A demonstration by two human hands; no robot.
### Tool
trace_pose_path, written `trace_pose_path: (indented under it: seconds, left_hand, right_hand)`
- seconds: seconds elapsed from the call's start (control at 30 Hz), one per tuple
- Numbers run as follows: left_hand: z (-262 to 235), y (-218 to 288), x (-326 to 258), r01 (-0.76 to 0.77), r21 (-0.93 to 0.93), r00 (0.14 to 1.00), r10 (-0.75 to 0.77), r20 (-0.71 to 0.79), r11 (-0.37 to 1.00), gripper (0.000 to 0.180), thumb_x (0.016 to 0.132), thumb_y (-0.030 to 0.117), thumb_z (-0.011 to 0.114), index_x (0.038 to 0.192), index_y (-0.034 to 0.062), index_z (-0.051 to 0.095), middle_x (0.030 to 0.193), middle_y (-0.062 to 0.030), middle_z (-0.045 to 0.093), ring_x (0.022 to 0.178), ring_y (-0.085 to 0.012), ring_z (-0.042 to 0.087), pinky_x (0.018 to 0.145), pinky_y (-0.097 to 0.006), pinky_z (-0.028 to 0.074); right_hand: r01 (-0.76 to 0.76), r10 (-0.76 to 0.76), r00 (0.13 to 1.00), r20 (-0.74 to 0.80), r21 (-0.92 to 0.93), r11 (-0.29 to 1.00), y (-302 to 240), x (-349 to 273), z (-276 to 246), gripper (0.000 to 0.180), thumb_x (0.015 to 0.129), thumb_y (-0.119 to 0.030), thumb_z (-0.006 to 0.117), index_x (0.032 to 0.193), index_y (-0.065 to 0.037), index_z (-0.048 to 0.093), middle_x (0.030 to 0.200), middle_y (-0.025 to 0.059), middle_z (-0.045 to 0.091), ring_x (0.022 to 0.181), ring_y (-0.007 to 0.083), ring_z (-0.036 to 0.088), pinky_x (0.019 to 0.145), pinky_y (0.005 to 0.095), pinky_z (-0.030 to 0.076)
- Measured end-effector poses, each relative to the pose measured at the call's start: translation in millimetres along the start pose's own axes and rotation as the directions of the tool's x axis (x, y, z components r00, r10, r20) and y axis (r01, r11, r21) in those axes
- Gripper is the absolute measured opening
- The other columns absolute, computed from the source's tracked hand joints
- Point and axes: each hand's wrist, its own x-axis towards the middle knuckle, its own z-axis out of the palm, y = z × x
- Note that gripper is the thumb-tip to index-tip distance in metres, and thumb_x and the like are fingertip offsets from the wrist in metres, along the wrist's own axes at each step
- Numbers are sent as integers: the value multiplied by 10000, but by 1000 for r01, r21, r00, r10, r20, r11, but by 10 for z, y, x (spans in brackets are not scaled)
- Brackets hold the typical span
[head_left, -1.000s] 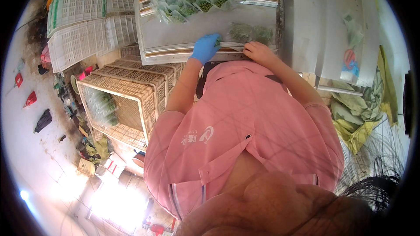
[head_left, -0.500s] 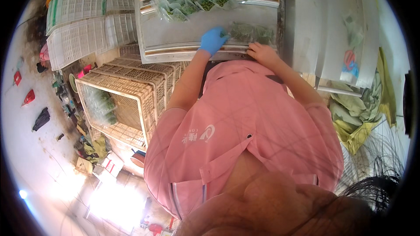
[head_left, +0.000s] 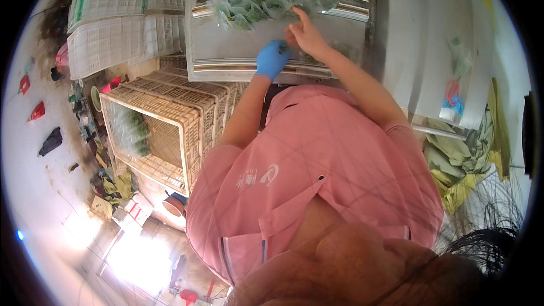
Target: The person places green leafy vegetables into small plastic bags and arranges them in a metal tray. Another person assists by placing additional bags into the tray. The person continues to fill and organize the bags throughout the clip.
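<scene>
Bagged greens (head_left: 272, 1) stretch left to right; your half-open, apparently empty right hand (head_left: 306, 34) points at them. Your left hand (head_left: 273, 58) curls, contents unclear — your right wrist (head_left: 328, 55) overlaps nearer bags (head_left: 345, 51)

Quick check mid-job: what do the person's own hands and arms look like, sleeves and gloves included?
The left hand wears a plain blue glove reaching about to the wrist; the right hand is ungloved. Both forearms are bare below short pink sleeves, which match the pink shirt. No cables show on either arm.
</scene>
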Motion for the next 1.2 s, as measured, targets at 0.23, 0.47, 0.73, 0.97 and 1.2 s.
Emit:
trace_pose_path:
  seconds: [0.23, 0.47, 0.73, 0.97, 1.2]
  left_hand:
    - [-102, -372, 8, 19, -437, 987, -87, -137, 899, 339, 918, 299, 635, 1115, 26, 677, 986, -146, 711, 864, -253, 687, 776, -354, 521]
    - [-324, -203, 194, 289, -881, 934, -312, 173, 375, 388, 939, 291, 643, 1176, -16, 640, 944, -88, 694, 858, -191, 652, 766, -328, 531]
    - [-277, -348, 106, 297, -763, 955, -177, 239, 573, 477, 878, 324, 714, 1223, 15, 602, 1077, -108, 658, 919, -220, 641, 786, -364, 535]
    - [-650, 385, -257, -540, 185, 777, 571, -265, 821, 438, 705, 216, 767, 1114, 117, 647, 1218, -128, 592, 1130, -346, 526, 1013, -468, 399]
    - [-425, 293, -199, -661, 193, 697, 688, -199, 725, 312, 830, 124, 667, 1142, 141, 664, 1196, -104, 612, 1153, -302, 552, 992, -426, 435]
  right_hand:
    - [101, -20, 963, -269, 291, 951, -30, 47, 243, 296, 1023, -117, 457, 1278, 19, 517, 1075, 158, 639, 922, 218, 649, 821, 346, 557]
    - [-125, 191, 968, -163, 348, 929, -54, -153, 99, 233, 962, -114, 592, 1100, 71, 629, 918, 131, 679, 807, 192, 644, 761, 306, 535]
    - [-214, 219, 976, 4, 235, 948, 315, -433, -237, 232, 904, -93, 672, 1059, 79, 659, 851, 87, 655, 733, 149, 600, 666, 273, 500]
    - [-196, 200, 980, 1, 204, 959, 404, -382, -244, 253, 894, -97, 682, 1083, 71, 666, 877, 99, 683, 730, 149, 621, 649, 274, 506]
    - [-208, 222, 973, -54, 200, 958, 257, -469, -161, 243, 895, -101, 682, 1080, 56, 670, 897, 93, 688, 736, 143, 626, 665, 267, 521]
